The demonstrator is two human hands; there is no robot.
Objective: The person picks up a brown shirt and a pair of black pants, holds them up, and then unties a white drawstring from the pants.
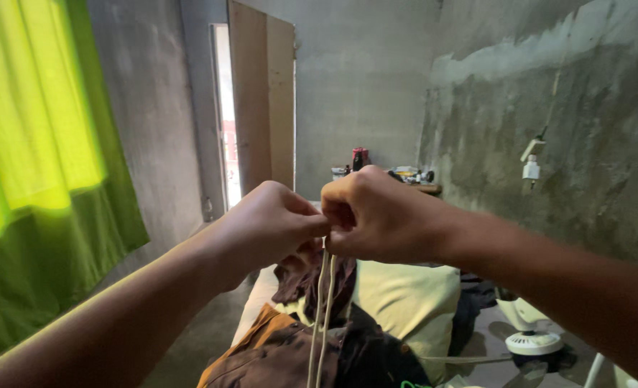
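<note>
Pale cream cord (322, 316) is pinched at its top between the left hand (269, 223) and the right hand (376, 215), both grips closed tight on it, knuckles nearly touching. Two strands are hung straight down in front of dark brown clothing (290, 352) heaped beside a yellowish pillow (405, 302).

the room is enclosed by bare grey cement walls (606, 129), patchy and unpainted. a bright green curtain (39, 179) is hung at the left and is lit from behind by daylight. a narrow doorway (225, 115) is seen ahead beside a plain wooden door (261, 93). a small cluttered shelf (398, 176) is fixed to the far wall. a white fan (531, 334) is set on the floor.
</note>
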